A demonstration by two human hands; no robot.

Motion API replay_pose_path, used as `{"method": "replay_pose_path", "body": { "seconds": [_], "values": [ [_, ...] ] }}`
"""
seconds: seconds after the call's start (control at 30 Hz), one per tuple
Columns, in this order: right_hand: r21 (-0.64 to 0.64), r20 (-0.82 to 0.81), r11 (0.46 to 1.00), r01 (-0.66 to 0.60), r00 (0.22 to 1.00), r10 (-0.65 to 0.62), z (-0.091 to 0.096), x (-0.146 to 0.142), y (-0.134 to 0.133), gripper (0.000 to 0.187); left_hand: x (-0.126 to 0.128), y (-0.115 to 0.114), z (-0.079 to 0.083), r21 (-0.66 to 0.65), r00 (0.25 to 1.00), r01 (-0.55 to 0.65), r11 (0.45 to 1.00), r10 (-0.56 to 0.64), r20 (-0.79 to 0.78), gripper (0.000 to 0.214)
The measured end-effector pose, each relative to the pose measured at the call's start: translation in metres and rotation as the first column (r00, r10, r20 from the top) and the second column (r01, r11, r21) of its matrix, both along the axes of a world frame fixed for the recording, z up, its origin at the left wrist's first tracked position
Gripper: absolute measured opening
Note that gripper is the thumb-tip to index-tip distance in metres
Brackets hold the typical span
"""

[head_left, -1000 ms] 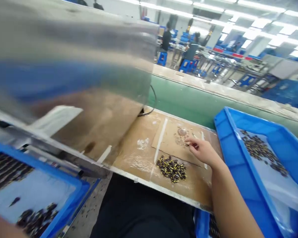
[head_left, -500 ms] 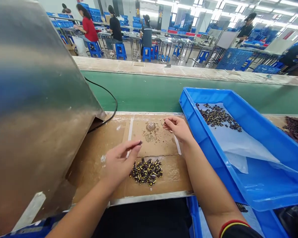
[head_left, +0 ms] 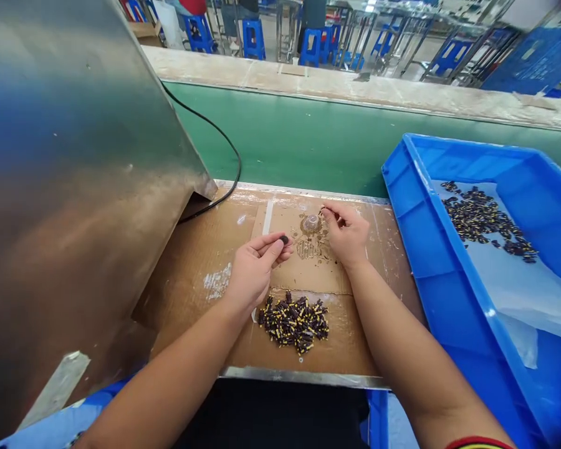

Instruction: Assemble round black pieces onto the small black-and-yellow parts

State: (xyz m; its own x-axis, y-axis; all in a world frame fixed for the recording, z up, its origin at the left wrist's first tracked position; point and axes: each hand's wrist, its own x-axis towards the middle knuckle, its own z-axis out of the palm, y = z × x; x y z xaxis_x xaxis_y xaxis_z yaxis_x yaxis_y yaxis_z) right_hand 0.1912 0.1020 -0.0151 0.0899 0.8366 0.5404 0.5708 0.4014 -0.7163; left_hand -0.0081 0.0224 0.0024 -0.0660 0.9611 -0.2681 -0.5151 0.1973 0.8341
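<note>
My left hand (head_left: 257, 268) pinches a small dark part (head_left: 285, 239) between thumb and fingertips above the cardboard-covered bench (head_left: 201, 262). My right hand (head_left: 348, 234) is curled beside a small clear round fixture (head_left: 311, 222) taped to the cardboard, its fingertips pinched on something tiny and dark that I cannot make out. A pile of small black-and-yellow parts (head_left: 294, 321) lies near the bench's front edge, just in front of both hands.
A large tilted steel panel (head_left: 65, 187) fills the left, with a black cable (head_left: 224, 156) running behind it. A blue crate (head_left: 477, 262) with a plastic sheet and more dark parts stands at the right. A green conveyor (head_left: 318, 137) runs behind the bench. Stools and tables beyond.
The view swung from the left onto the bench and tilted down. My left hand came in, then closed on a small dark part and moved towards the fixture. My right hand stayed by it.
</note>
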Motion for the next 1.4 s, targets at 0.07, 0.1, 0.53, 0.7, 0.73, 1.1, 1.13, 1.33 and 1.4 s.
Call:
{"method": "replay_pose_path", "body": {
  "seconds": [0.07,0.1,0.53,0.7,0.73,1.1,1.13,1.33,1.4],
  "values": [
    [0.023,0.03,1.0,-0.006,1.0,0.005,-0.001,-0.0009,-0.0012,0.025,0.0013,-0.0004,0.002,-0.005,1.0,0.02,1.0,-0.02,0.001,0.034],
    [0.021,0.036,1.0,0.0,0.999,-0.001,-0.0012,-0.0012,-0.0018,0.025,0.0017,-0.001,0.0024,-0.004,1.0,0.03,1.0,-0.03,-0.006,0.033],
    [0.06,0.222,0.997,-0.054,0.974,0.04,-0.0013,-0.0034,-0.0007,0.02,-0.0002,-0.0094,0.0036,0.09,0.976,0.026,0.996,-0.006,-0.218,0.014],
    [0.068,0.229,0.995,-0.066,0.972,0.049,-0.0016,-0.0033,-0.0003,0.02,-0.0006,-0.0093,0.0065,0.085,0.977,0.018,0.996,0.001,-0.212,0.014],
    [0.07,0.231,0.995,-0.066,0.972,0.048,-0.0019,-0.0032,0.0001,0.02,-0.0005,-0.0092,0.0065,0.087,0.977,0.019,0.996,-0.001,-0.211,0.014],
    [0.067,0.27,0.996,-0.054,0.962,0.035,-0.0013,-0.0032,0.0005,0.019,-0.0012,-0.0087,0.0038,0.093,0.977,0.034,0.995,-0.014,-0.215,0.013],
    [0.062,0.271,0.997,-0.052,0.962,0.033,-0.0011,-0.0032,0.0003,0.019,-0.0014,-0.0088,0.004,0.093,0.976,0.036,0.995,-0.015,-0.217,0.013],
    [0.074,0.253,0.995,-0.07,0.966,0.05,-0.004,-0.0036,0.0011,0.019,-0.0009,-0.0096,0.0049,0.105,0.974,0.03,0.994,-0.006,-0.227,0.013],
    [0.079,0.251,0.995,-0.068,0.967,0.047,-0.0041,-0.0037,0.0012,0.019,-0.0007,-0.0095,0.0042,0.113,0.977,0.028,0.993,-0.003,-0.214,0.013]
  ]
}}
